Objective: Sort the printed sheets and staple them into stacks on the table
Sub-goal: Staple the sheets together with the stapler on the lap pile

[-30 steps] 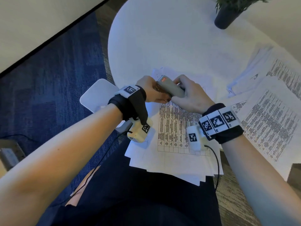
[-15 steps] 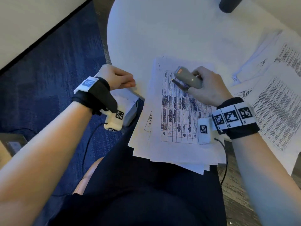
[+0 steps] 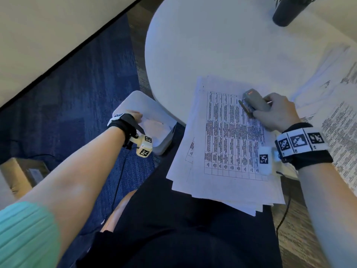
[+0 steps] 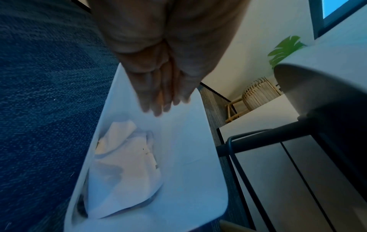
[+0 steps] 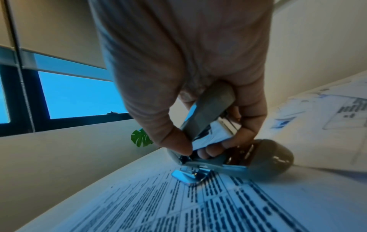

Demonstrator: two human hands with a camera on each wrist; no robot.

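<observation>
A stack of printed sheets with a table grid on top lies at the near edge of the round white table, overhanging my lap. My right hand grips a grey stapler just over the stack's upper right part; in the right wrist view the stapler is held with thumb and fingers around it, its metal base over the sheet. My left hand is down beside the table over a white bin, fingers straight and holding nothing.
The white bin on the blue carpet holds crumpled paper. More printed sheets spread across the table's right side. A dark plant pot stands at the far edge. Dark table legs are beside the bin.
My left hand left the stapler and the stack, swung left off the table and now hangs over the bin. The right hand keeps the stapler and has shifted right along the sheet.
</observation>
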